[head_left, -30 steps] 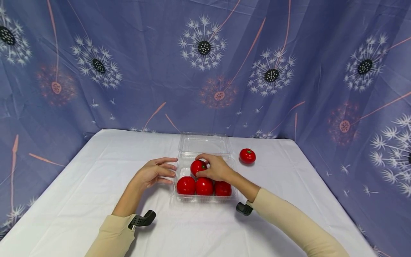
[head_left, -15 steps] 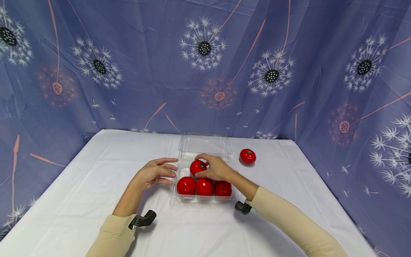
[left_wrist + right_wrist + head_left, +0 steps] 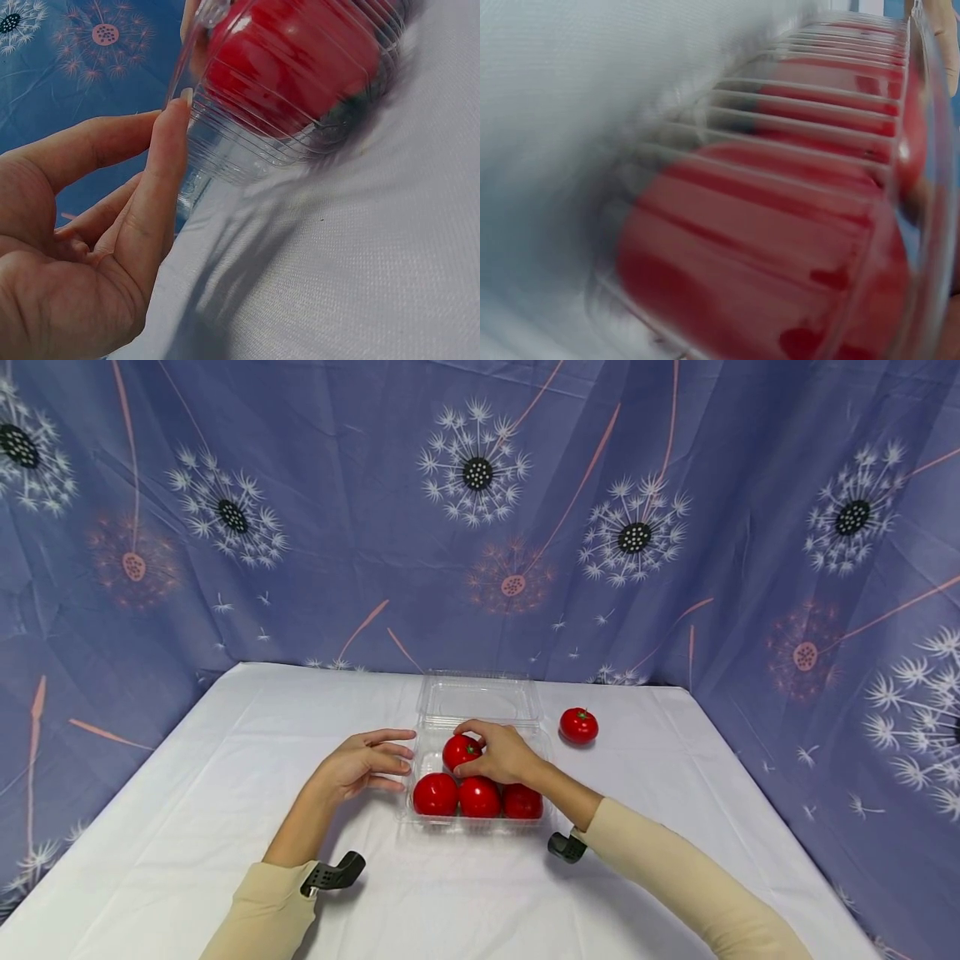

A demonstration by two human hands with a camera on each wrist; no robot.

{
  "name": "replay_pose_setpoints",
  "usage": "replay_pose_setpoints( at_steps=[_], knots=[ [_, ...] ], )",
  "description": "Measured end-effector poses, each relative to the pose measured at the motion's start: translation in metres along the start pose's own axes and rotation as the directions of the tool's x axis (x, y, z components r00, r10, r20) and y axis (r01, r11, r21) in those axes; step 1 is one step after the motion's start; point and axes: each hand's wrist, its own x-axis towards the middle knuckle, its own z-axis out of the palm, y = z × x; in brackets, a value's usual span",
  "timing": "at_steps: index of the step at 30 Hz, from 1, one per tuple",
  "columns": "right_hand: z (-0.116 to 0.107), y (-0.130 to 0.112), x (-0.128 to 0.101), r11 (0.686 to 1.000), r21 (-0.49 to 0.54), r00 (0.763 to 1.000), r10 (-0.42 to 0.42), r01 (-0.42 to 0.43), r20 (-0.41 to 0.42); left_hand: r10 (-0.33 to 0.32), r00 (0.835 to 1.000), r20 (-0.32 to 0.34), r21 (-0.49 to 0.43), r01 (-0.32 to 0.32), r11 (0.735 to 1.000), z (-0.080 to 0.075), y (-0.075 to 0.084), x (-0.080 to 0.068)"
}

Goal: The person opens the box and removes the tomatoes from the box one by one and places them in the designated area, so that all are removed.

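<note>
My right hand (image 3: 504, 753) grips a red tomato (image 3: 460, 752) with a green stem between thumb and fingers, in the back row of a clear plastic clamshell box (image 3: 480, 823). Three more red tomatoes sit side by side in the front row: one at left (image 3: 435, 794), one in the middle (image 3: 479, 797), one at right (image 3: 522, 802). At the box's left side is my left hand (image 3: 365, 766), fingers extended. In the left wrist view its fingertips (image 3: 176, 112) touch the box's ribbed wall. The right wrist view shows tomatoes (image 3: 757, 247) through the ribbed wall; the gripped tomato is mostly hidden there.
The box's lid (image 3: 480, 699) lies folded back behind it. Another red tomato (image 3: 578, 726) stands on the white tablecloth (image 3: 645, 760), right of the lid. A blue dandelion-print curtain (image 3: 360, 527) surrounds the table at the back and sides.
My right hand has shifted very slightly left with the tomato in its grip. My left hand stays at the side of the box.
</note>
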Motion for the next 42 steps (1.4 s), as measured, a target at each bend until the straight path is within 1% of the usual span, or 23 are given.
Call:
replay_pose_setpoints(
  at_steps=[7, 14, 21, 24, 29, 42],
  knots=[
    [0.002, 0.002, 0.000, 1.000, 0.014, 1.000, 0.006, -0.006, -0.031, 0.000, 1.000, -0.002, -0.008, 0.000, 1.000, 0.000, -0.001, 0.000],
    [-0.003, 0.001, 0.000, 1.000, 0.024, 0.998, -0.017, 0.019, -0.066, 0.002, 1.000, 0.005, -0.012, -0.002, 1.000, 0.000, -0.001, 0.000],
    [-0.015, -0.003, -0.004, 0.998, 0.043, 0.988, -0.042, 0.049, -0.148, 0.000, 1.000, 0.003, -0.019, 0.000, 1.000, 0.000, 0.000, 0.000],
    [-0.020, -0.005, -0.007, 0.997, 0.050, 0.980, -0.042, 0.053, -0.193, 0.002, 1.000, 0.009, -0.017, -0.002, 1.000, 0.000, 0.000, -0.001],
    [-0.027, -0.004, -0.009, 0.994, 0.080, 0.969, -0.056, 0.077, -0.240, 0.000, 1.000, 0.008, -0.017, 0.000, 1.000, -0.001, 0.000, -0.002],
    [-0.040, 0.001, -0.016, 0.992, 0.121, 0.977, 0.003, 0.024, -0.215, 0.000, 1.000, 0.012, -0.014, 0.000, 1.000, 0.000, 0.001, -0.002]
  ],
)
